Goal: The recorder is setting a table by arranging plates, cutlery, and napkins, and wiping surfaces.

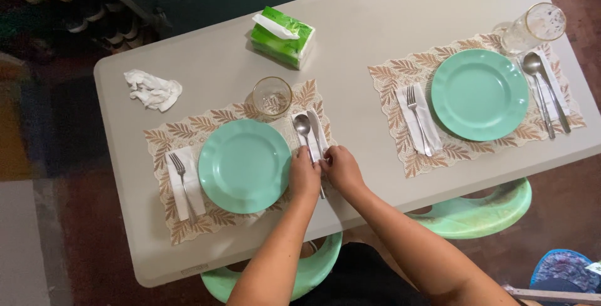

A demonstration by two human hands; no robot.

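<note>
While both hands meet at the near edge of the mat [188, 132], the left hand [304, 177] curls its grip around the lower end of the spoon [303, 129], fingers closed on the handle. The right hand [342, 168] pinches the knife [317, 132] beside it (fingertips tight together). Both utensils lie on a napkin [320, 135] just right of the plate [245, 165], near the glass [272, 96], on the bench [357, 36].

Soft even light; dim floor; sharp focus
</note>
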